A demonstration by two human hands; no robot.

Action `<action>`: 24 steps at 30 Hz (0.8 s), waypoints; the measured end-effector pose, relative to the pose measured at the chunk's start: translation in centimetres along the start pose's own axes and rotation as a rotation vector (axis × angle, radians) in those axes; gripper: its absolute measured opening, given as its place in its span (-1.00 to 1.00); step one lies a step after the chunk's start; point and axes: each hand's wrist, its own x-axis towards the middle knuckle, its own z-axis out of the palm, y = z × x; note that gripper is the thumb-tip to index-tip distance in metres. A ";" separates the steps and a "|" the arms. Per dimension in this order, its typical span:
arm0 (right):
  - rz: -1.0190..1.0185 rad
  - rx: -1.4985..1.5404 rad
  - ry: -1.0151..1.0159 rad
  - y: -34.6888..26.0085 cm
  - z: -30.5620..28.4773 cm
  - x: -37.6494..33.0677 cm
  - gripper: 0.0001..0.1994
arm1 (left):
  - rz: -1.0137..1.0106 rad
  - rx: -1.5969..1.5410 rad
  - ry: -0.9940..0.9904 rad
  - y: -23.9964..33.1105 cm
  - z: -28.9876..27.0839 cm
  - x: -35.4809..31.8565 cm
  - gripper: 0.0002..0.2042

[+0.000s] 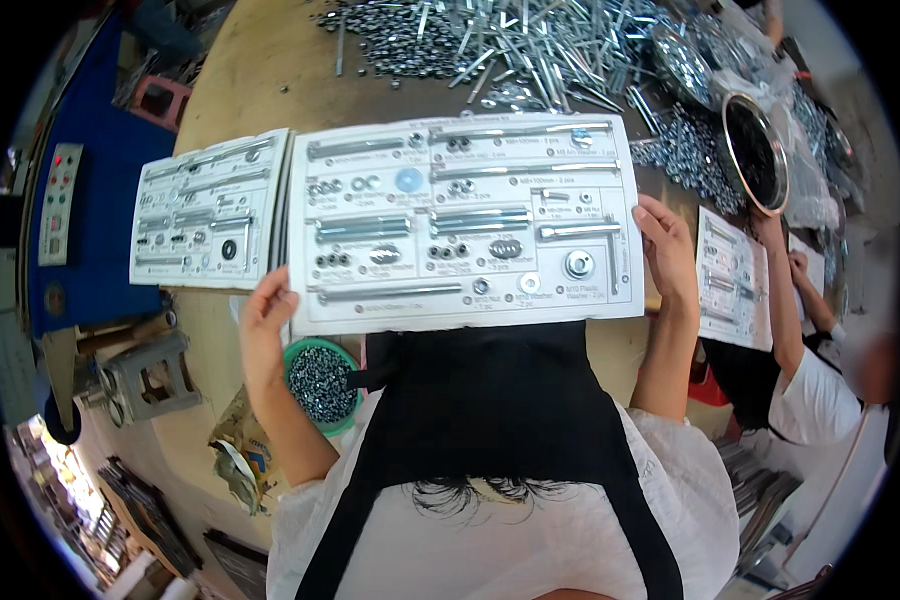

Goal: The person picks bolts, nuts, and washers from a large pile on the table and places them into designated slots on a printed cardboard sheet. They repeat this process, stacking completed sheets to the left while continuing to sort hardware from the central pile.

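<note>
In front of me is a white printed card [370,205] bearing rows of bolts, nuts, washers and an L-shaped hex key in marked sections. My left hand [267,312] is closed on its lower left edge, and my right hand [668,240] is closed on its right edge. A blue round washer [409,180] stands out among the silver parts. Left of this card, close beside it, lies a stack of similar hardware cards [205,215], the top one also carrying bolts and nuts.
Loose bolts [560,50] and nuts [400,45] heap across the table [250,60]. A round metal bowl [755,150] stands at the right. Below the table edge sits a green basin [342,425] of small dark parts. At right, a co-worker [815,385] handles another hardware card [735,285].
</note>
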 end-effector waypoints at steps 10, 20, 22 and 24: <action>0.021 0.101 -0.404 0.5 20.7 7.6 -0.76 | 0.130 0.069 0.323 2.2 -17.8 9.8 -0.62; 0.150 0.339 -0.513 2.7 39.1 6.6 -0.73 | 0.079 0.210 0.375 5.1 -34.0 18.1 -0.59; 0.197 0.360 -0.516 3.5 41.2 7.0 -0.72 | 0.043 0.193 0.367 4.8 -36.7 19.2 -0.59; 0.232 0.346 -0.496 3.1 42.2 6.8 -0.72 | 0.017 0.204 0.382 4.3 -37.7 19.8 -0.57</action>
